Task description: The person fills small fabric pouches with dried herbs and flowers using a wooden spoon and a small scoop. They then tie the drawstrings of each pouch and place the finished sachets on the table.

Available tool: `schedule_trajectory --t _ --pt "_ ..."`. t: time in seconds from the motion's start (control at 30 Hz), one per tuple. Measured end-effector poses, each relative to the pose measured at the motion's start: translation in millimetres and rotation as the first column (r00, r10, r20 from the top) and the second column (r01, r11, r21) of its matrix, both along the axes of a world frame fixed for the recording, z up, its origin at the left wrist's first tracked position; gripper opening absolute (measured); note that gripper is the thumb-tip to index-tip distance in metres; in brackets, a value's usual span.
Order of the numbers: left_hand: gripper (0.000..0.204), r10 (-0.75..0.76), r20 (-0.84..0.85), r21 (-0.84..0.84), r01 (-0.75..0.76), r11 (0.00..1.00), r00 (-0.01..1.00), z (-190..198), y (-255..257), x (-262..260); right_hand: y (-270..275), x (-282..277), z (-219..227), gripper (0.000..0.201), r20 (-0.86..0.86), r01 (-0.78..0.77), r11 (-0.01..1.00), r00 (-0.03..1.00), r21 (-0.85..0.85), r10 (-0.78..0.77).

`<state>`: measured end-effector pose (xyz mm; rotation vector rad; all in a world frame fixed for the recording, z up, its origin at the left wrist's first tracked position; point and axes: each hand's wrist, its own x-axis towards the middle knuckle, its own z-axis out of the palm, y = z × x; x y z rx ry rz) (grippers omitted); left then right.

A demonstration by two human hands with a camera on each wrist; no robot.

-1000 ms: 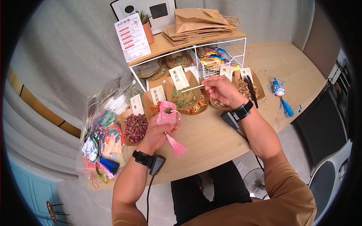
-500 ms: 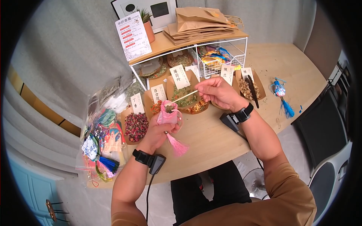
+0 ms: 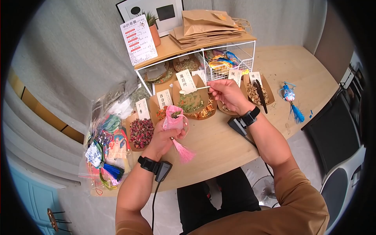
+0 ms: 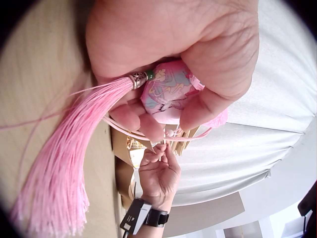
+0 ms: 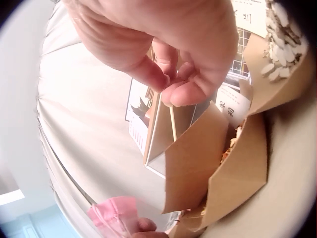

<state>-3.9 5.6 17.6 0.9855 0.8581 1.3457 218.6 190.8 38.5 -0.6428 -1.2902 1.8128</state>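
My left hand (image 3: 160, 137) grips a pink sachet pouch (image 3: 174, 119) upright, its mouth open with greenish dried herbs inside. A long pink tassel (image 4: 64, 163) hangs from the pouch's bottom below a green bead, and pink cords loop beside it. In my right hand (image 3: 227, 94) the thumb and fingertips pinch the thin handle of a small pale spoon (image 3: 201, 88). The spoon's bowl points left and overlaps the foot of a label card in the head view, close over a paper tray (image 3: 206, 102) of crumbled green leaves. A tray rim hides the bowl in the right wrist view.
Dried rosebuds (image 3: 141, 132) fill a tray by my left hand. Off to the right lie black tongs (image 3: 260, 96) on a tray of chips and a blue tasselled sachet (image 3: 290, 100). Behind stands a shelf (image 3: 168, 46) with paper bags (image 3: 209, 23); a plastic bag (image 3: 107, 129) of sachets sits left.
From above the leaf tray my right hand brought the spoon down-left to the pouch's mouth, then back up over the tray. The left hand with the pouch has stayed nearly still.
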Motion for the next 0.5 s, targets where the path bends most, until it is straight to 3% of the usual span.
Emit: schedule_trajectory --t 0.2,0.5 --pt "0.032 0.0 0.013 0.0 0.0 1.0 1.0 1.1 -0.3 0.0 -1.4 -3.7 -5.3 0.013 0.198 0.103 0.985 0.972 0.137 -0.129" --pt "0.035 -0.012 0.024 -0.004 0.012 1.0 1.0 0.5 -0.5 -0.9 -6.5 -4.8 -1.4 0.013 0.296 0.06 0.979 0.948 0.195 -0.117"
